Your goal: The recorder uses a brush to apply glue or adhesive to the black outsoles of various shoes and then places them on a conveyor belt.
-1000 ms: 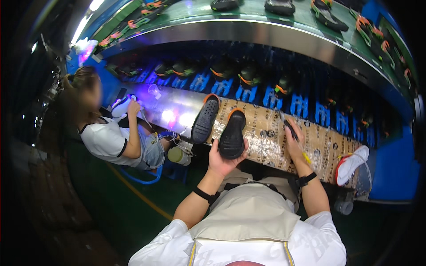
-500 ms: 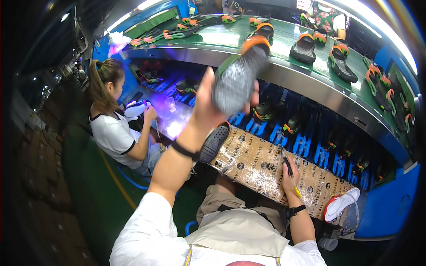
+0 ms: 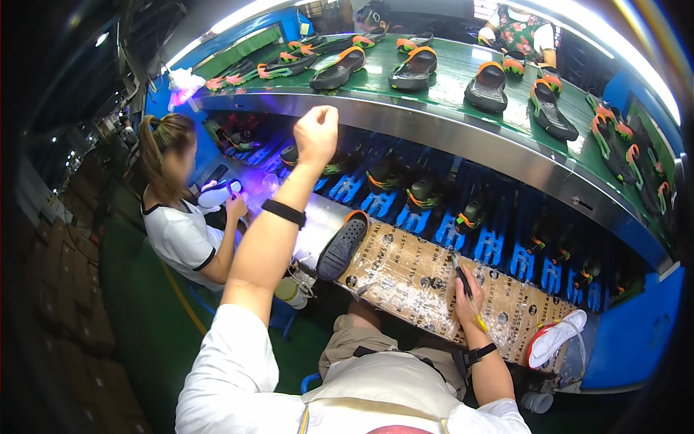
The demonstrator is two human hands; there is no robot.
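Observation:
My left hand (image 3: 316, 135) is raised before the metal front edge of the conveyor, its fingers curled in and nothing seen in them. Just above it, a black shoe with an orange collar (image 3: 338, 69) rests on the green conveyor (image 3: 441, 94). My right hand (image 3: 470, 295) grips a black pen-like tool (image 3: 463, 281) with a thin metal tip and a yellow piece at its rear, low over the cardboard-covered bench (image 3: 405, 269). At the bench's left end lies a dark grey shoe (image 3: 343, 246) with small holes and an orange edge.
Several black and orange shoes line the conveyor. Under it, blue holders (image 3: 491, 242) carry more shoes. A white shoe with a red edge (image 3: 557, 338) lies at the bench's right end. A co-worker (image 3: 181, 210) sits at left under purple light; another person (image 3: 522, 36) stands behind the conveyor.
My left hand has let go of the black and orange shoe, which now lies on the conveyor, and has drawn left. The right hand keeps the tool in nearly the same place.

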